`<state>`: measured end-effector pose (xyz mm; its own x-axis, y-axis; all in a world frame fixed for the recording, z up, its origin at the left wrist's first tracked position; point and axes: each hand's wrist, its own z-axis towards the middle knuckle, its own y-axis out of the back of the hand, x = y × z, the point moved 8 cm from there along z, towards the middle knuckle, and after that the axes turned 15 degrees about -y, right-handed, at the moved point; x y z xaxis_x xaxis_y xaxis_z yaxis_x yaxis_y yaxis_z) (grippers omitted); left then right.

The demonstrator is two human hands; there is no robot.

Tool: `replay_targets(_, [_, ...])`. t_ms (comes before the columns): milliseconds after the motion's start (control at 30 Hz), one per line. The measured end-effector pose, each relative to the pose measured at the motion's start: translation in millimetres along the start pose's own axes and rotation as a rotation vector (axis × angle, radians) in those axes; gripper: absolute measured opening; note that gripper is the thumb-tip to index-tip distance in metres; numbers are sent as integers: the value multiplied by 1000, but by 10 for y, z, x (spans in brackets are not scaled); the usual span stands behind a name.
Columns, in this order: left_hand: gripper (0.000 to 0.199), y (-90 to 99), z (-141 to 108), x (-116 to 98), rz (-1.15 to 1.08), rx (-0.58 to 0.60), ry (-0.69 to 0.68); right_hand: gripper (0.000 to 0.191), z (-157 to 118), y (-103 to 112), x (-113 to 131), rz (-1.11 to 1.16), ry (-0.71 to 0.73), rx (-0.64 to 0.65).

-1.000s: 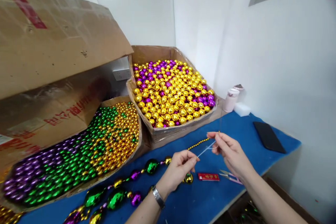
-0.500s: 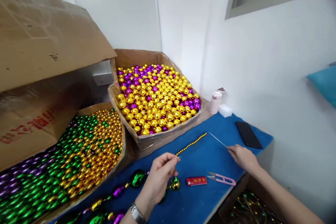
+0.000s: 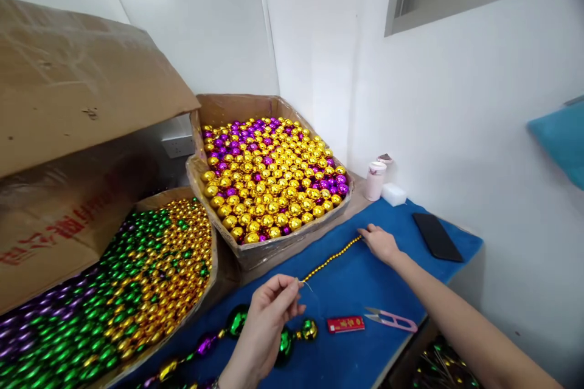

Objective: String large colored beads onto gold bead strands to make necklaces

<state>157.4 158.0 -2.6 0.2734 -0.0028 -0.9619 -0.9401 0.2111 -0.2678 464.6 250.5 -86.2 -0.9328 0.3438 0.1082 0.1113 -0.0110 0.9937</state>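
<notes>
A thin strand of small gold beads (image 3: 332, 261) stretches at a slant between my hands, over the blue cloth. My left hand (image 3: 272, 315) pinches its near end between thumb and fingertips, and a fine pale thread (image 3: 311, 289) curls out from there. At the far end of the strand, the fingertips of my right hand (image 3: 379, 244) are closed. The needle seen earlier is now hidden. Beyond and under my left wrist lies a garland of larger green, purple and gold balls (image 3: 207, 343). Right of it are a red packet (image 3: 345, 324) and pink-handled thread snips (image 3: 393, 320).
Behind stands a carton (image 3: 274, 249) of gold and purple balls. A second carton (image 3: 213, 255) at left holds green, gold and purple beads. A black phone-like slab (image 3: 437, 237), a pale bottle (image 3: 375, 181) and a white block (image 3: 393, 194) sit at the table's far right.
My right hand has moved left to the far end of the bead strand, and the needle it held no longer shows. My left hand keeps its pinch; the view has shifted slightly.
</notes>
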Motion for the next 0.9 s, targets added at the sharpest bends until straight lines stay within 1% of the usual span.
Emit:
replay_targets(67, [19,34,-15,-41,-25,-8,-1,26,65,-12,61,27,29,10])
replay_targets(133, [19,99,-18,-77,-26,-37,-3,24,75,7,109,70,61,13])
replay_targets(200, [20,181,-15,-99,-29,-86,-2,23,29,77,172,133,98,11])
replay_targets(267, [22,261,-17,-110,-32,-137,3,23,-78,208,274,214,153,16])
replay_targets(333, [24,329,-26,-122,-18,-169,6,25,-258,409,424,300,240,28])
replay_targets(400, [27,397,-44,-145,13,-201,2,28,-509,668,608,372,357,42])
replay_targets(500, [29,491,-81,-203,59,-246,-20,26,-976,1075,907,425,544,64])
replay_targets(567, [29,532,-104,-260,77,-257,-56,29,-1299,1288,1111,426,647,87])
replay_targets(667, [27,546,-136,-400,203,-223,-170,40,-1756,1476,1461,387,808,127])
replay_targets(733, [27,508,-171,-500,331,-169,-245,44,-2004,1540,1708,323,922,109])
replay_targets(800, [25,439,-222,-573,401,-103,-286,46,-2188,1575,1943,227,1025,43])
replay_targets(900, [23,325,-323,-644,379,19,-312,43,-2343,1579,2228,109,1125,-23])
